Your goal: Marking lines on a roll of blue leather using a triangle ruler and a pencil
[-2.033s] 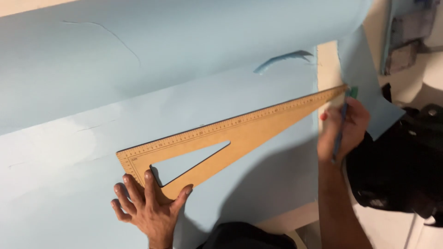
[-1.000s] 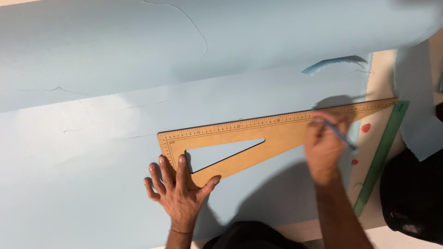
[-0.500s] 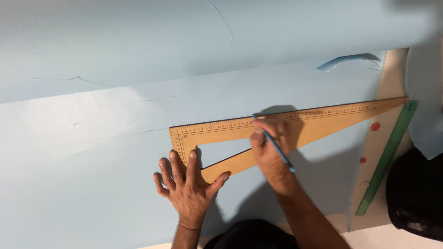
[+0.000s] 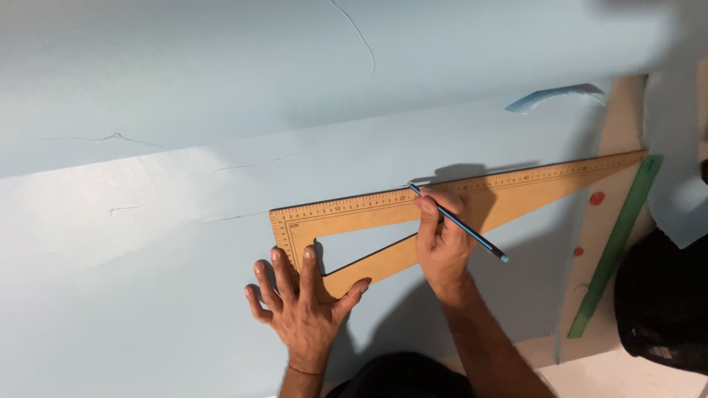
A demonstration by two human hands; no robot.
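A large wooden triangular set square (image 4: pixel 531 193) lies flat on a pale blue sheet (image 4: pixel 147 243). My left hand (image 4: pixel 301 309) presses its short left end down with fingers spread. My right hand (image 4: pixel 441 239) grips a blue pencil (image 4: pixel 459 223), whose tip touches the set square's upper ruled edge about midway along. The pencil slants down to the right behind my fingers.
A big roll of the same pale blue sheet (image 4: pixel 295 66) fills the top. At right, a green straight ruler (image 4: pixel 618 243) lies on a tan board (image 4: pixel 590 287). A loose curled blue strip (image 4: pixel 553 96) sits at upper right, a black bag (image 4: pixel 664 302) at the right edge.
My right hand has slid the pencil leftward along the set square's upper edge, from its far right tip to about the middle. My left hand has stayed pressed on the left end.
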